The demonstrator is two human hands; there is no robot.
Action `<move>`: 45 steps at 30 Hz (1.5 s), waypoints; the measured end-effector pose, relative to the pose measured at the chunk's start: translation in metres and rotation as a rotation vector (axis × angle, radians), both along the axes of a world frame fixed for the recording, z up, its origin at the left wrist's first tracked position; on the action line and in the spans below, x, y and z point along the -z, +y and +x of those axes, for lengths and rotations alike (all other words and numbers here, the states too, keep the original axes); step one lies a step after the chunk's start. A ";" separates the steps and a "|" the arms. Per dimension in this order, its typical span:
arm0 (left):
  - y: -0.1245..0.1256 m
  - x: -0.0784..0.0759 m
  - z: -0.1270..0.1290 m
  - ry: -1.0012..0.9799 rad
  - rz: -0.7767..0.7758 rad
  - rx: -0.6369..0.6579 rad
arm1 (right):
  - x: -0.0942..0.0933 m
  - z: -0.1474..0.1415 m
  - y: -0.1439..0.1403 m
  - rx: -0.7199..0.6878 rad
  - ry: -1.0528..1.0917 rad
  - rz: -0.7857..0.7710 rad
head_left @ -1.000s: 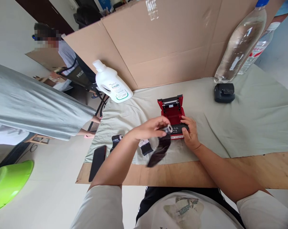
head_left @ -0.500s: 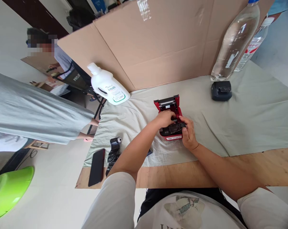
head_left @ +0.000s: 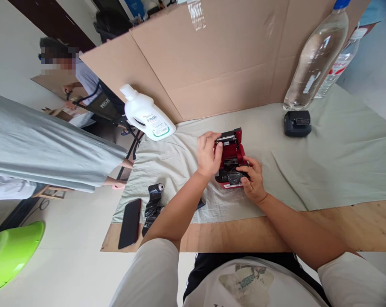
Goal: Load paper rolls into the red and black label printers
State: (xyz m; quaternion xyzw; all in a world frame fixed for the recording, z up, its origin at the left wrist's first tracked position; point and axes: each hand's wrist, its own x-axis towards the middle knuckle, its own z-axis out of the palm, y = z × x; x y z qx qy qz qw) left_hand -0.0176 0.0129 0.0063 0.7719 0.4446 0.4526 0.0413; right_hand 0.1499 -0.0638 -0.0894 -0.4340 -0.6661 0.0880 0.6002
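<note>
Red printer (head_left: 230, 158) between both hands, left grip (head_left: 208, 154) on lid

Red printer (head_left: 231, 158), white jug (head_left: 147, 118), green basin (head_left: 12, 251), black phone (head_left: 129, 223).

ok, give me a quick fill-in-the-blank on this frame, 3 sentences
1. The left hand grips the open lid of the small ____ printer.
2. The right hand rests at the printer's ____ end.
3. The black phone lies at the table's ____ edge.

Missing words: red; near; left
</note>
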 end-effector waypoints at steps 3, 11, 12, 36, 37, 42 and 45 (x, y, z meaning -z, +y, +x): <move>0.003 0.005 -0.008 0.044 -0.014 0.027 | -0.002 0.001 0.000 0.009 -0.029 0.019; -0.051 0.025 -0.010 0.025 -0.013 0.085 | -0.005 0.002 -0.004 0.037 -0.086 0.066; -0.058 0.028 -0.010 0.033 -0.009 0.081 | -0.005 0.002 -0.004 0.038 -0.081 0.068; -0.073 0.076 0.006 -0.095 0.187 -0.089 | -0.010 -0.002 0.002 0.139 -0.140 0.130; -0.073 0.076 0.006 -0.093 0.197 -0.092 | -0.010 -0.002 0.002 0.145 -0.151 0.117; -0.070 0.078 0.005 -0.077 0.239 -0.089 | -0.009 -0.005 -0.002 0.171 -0.156 0.057; -0.070 0.080 0.006 -0.100 0.228 -0.076 | -0.006 -0.006 -0.003 0.164 -0.117 0.010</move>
